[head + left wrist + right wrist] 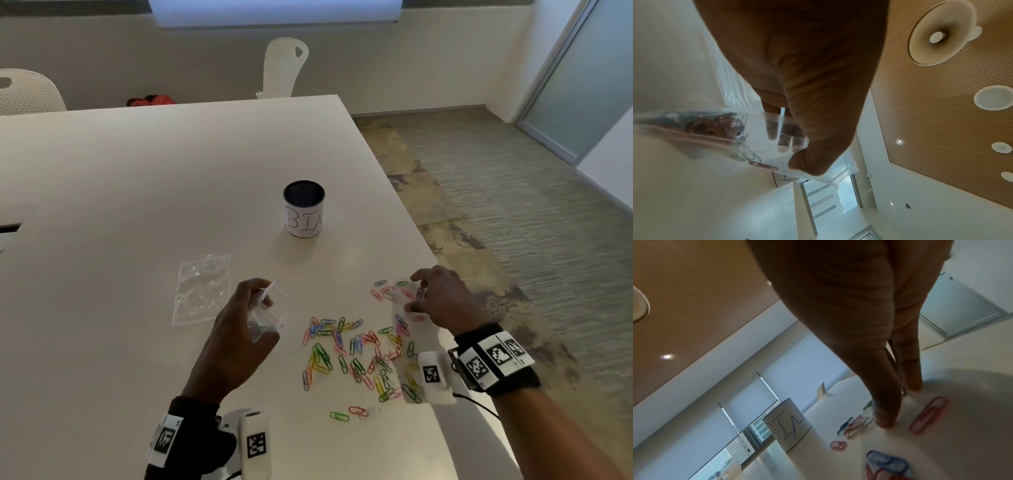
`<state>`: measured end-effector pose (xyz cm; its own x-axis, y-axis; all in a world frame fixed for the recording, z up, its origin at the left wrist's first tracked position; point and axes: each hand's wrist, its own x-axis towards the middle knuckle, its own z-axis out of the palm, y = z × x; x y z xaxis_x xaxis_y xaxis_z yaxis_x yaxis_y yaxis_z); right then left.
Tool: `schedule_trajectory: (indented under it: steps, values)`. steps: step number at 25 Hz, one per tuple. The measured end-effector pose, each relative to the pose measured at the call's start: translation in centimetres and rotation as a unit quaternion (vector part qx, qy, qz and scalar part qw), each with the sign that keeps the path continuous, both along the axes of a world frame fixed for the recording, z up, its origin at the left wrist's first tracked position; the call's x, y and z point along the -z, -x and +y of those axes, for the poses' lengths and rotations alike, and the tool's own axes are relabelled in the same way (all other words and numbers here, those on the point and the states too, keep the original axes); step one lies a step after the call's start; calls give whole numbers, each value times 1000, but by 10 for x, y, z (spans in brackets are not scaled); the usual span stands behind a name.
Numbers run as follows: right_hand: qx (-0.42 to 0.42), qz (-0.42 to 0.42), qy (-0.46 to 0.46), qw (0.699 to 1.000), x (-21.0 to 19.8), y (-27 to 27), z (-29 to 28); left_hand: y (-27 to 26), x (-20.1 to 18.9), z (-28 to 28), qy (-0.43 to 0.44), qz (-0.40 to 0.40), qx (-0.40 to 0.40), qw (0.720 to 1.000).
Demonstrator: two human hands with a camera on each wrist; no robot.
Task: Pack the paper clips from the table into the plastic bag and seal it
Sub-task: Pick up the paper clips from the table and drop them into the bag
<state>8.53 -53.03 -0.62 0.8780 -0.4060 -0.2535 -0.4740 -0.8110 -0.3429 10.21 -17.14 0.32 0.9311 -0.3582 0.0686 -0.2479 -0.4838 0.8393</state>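
Paper clips (356,353) scattered loose on the counter (137,192), near right, a smaller cluster farther right under the right hand (442,301). Fingers (885,417) there spread and reaching down, tips just beside a red clip, gripping nothing plainly visible (likely gathering the next few). Plastic bag (267,315) held up left of the pile, pinched near its mouth by the left hand (239,329), a few clips already inside; kept lifted, presumably to receive more. Spare bag (202,289) flat farther left; labelled cup (304,209) beyond.
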Motion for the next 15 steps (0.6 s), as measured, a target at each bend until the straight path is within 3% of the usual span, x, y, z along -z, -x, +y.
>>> schedule_trajectory:
  steps: [5, 15]
  values:
    - [-26, -33, -31, 999, 8, -12, 17, 1, 1, -2, -2, -4, -2, 1000]
    - [-139, -91, 71, 984, 12, -23, 66, 2, 1, -1, -5, -4, -13, 1000]
